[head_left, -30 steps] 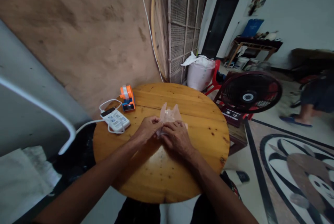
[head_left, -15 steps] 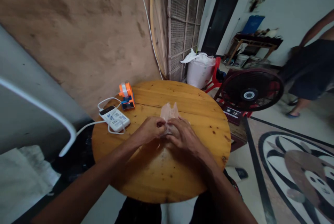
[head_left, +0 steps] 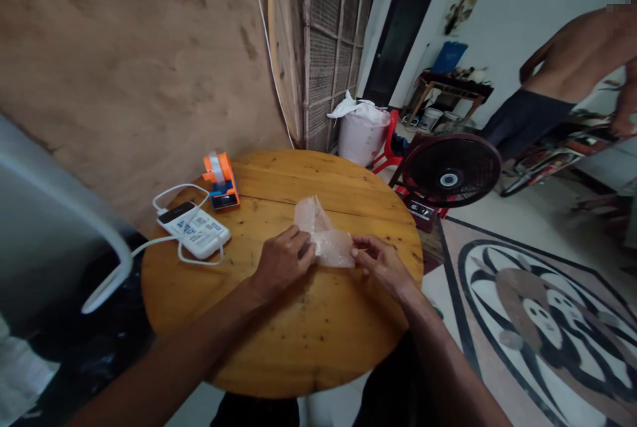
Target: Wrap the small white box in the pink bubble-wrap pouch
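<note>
A pale, translucent plastic wrap (head_left: pixel 334 248) lies near the middle of the round wooden table (head_left: pixel 298 341), with one part pointing away and another spread to the right. My left hand (head_left: pixel 286 258) is closed on its left side, fingers curled at the fold. At its right edge, my right hand (head_left: pixel 383 264) pinches the wrap between thumb and fingertips.
On the table's left are a white power bank (head_left: pixel 196 231) with cables and an orange-and-blue tape dispenser (head_left: pixel 221 180). A black fan (head_left: pixel 448 179) stands beyond the right edge. Farther right a person (head_left: pixel 562 75) leans by a bicycle.
My hands have moved apart, and the wrap between them is now spread out to the right. The view has shifted to the right. The person in the background has moved and bends over.
</note>
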Motion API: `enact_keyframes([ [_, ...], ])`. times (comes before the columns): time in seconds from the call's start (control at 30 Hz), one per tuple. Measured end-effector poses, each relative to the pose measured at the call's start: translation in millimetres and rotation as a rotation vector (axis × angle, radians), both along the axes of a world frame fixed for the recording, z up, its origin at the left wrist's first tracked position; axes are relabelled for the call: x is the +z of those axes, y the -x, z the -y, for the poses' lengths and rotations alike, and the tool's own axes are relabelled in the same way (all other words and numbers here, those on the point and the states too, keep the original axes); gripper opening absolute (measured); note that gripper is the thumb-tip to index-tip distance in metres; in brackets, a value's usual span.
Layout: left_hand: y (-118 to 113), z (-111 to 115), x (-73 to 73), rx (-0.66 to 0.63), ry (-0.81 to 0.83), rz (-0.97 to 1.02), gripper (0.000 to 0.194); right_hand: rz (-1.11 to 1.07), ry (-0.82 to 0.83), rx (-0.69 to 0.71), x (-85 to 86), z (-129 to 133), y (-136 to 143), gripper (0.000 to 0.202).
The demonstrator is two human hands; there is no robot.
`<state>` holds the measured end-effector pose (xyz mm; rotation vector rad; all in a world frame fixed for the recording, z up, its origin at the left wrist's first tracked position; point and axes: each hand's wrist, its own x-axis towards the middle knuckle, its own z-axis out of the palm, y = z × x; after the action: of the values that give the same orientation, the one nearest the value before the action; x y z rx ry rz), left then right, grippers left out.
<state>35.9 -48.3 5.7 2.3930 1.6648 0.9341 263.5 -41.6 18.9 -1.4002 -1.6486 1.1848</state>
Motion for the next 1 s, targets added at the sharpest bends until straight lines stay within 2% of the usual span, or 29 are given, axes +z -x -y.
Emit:
enact_keyframes([
  [0.17,0,0,-5.8,0.008,-0.093,-0.047,0.025,0.132,-0.143,0.026,5.0,-12,14,0.030],
  [0.23,1,-1,-7.2,0.011,-0.129,-0.060,0.025,0.203,-0.172,0.040,5.6,-19,17,0.030],
  [0.47,5,2,-4.1,-0.050,-0.192,-0.017,0.024,0.250,-0.007,0.075,0.7,-33,25,0.026],
  [0.57,9,3,-2.5,-0.126,-0.146,0.039,0.021,0.287,-0.009,0.036,-4.8,-37,28,0.019],
  [0.7,13,0,-7.8,-0.171,-0.193,0.071,0.022,0.324,-0.045,-0.008,-9.7,-39,32,0.015],
  [0.87,15,-4,-15.4,-0.165,-0.252,0.039,0.021,0.387,-0.119,-0.097,-8.0,-30,39,0.012],
  [1.0,15,-2,-14.1,-0.182,-0.224,0.037,0.021,0.438,-0.168,-0.172,-7.6,-24,41,0.012],
])
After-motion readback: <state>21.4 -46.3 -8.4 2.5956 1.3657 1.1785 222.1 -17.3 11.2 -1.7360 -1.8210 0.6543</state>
